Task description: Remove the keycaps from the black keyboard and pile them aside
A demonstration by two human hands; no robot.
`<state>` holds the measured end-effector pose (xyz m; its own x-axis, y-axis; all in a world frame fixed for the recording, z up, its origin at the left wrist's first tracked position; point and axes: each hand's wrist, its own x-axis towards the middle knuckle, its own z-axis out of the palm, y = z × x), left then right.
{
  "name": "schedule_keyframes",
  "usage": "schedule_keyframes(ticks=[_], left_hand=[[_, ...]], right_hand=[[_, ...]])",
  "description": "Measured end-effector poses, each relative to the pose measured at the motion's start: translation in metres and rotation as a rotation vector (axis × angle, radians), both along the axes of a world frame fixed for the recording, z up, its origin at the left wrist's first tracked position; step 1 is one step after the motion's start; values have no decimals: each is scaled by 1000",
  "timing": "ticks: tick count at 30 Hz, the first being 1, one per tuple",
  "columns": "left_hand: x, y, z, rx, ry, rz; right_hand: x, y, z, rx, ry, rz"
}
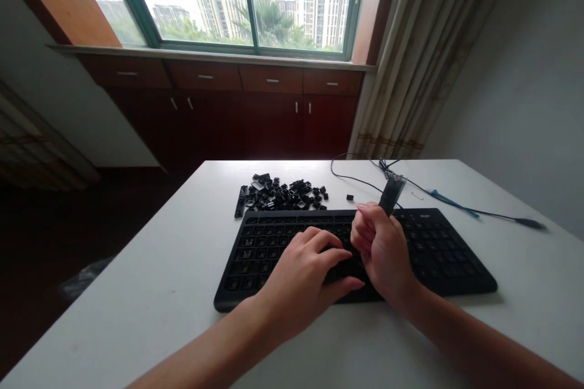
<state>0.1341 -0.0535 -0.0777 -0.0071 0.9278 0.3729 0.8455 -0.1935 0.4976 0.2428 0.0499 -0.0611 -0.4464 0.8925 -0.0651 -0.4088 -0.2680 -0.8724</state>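
Observation:
A black keyboard (449,282) lies across the table, its left part showing bare key sockets and its right part with keys in place. My left hand (305,270) rests over its middle, holding nothing, thumb and forefinger apart. Beside it, my right hand (385,249) is closed in a fist around a dark, flat-ended tool (391,193) whose wide end points up and away. What the tool's lower end touches is hidden by the fist. Behind the keyboard lies a heap of loose black keycaps (296,194), with a long black keycap (239,202) at its left.
One loose keycap (350,197) sits apart from the heap. A black cable (483,213) runs over the table's right side, past a blue strip (454,203) and a thin bent wire (417,196). Beyond the white table (159,267) stand red cabinets (274,121) below a window.

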Motion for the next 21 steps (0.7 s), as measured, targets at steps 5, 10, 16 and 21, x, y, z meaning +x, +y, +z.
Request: schedule_keyframes(ticks=[5, 10, 16, 21], left_hand=[[0, 1, -1, -3, -35, 4], [1, 0, 0, -16, -42, 29], [1, -2, -1, -20, -60, 51], [2, -4, -3, -10, -36, 44]], right_hand=[[-2, -2, -2, 29, -44, -27], [-13, -3, -1, 96, -187, -42], [-13, 5, 0, 53, -163, 36], [-2, 11, -7, 145, -138, 83]])
